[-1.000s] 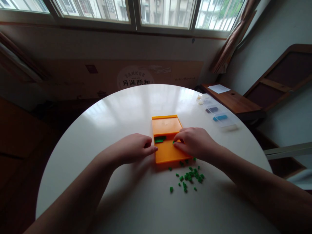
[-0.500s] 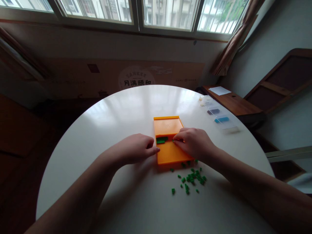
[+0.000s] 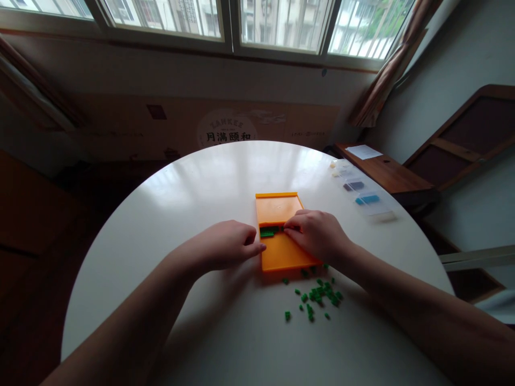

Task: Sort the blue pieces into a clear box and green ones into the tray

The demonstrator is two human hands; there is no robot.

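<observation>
An orange plastic tray point(image 3: 287, 258) with a raised strip across its middle lies on the white round table. Against that strip, at the left, sits a row of small green building bricks point(image 3: 267, 232). My left hand point(image 3: 231, 244) is curled at the tray's left side, its thumb and fingers closed on the edge. My right hand point(image 3: 317, 230) reaches over the tray's right half. Its thumb and index finger pinch a tiny green brick just right of the row, mostly hidden by the fingertips. More loose green bricks point(image 3: 321, 291) are scattered in front of the tray.
Clear plastic bags point(image 3: 378, 210) with blue, dark and pale pieces lie along the table's right rim. Beyond that rim stands a brown wooden desk point(image 3: 402, 174) with a white paper point(image 3: 364, 152) on it. A printed cardboard panel point(image 3: 173, 123) stands below the windows.
My right fingertips have shifted slightly left toward the green row, with the pinched brick. My left hand keeps its place at the tray's edge. The whole view has shifted slightly.
</observation>
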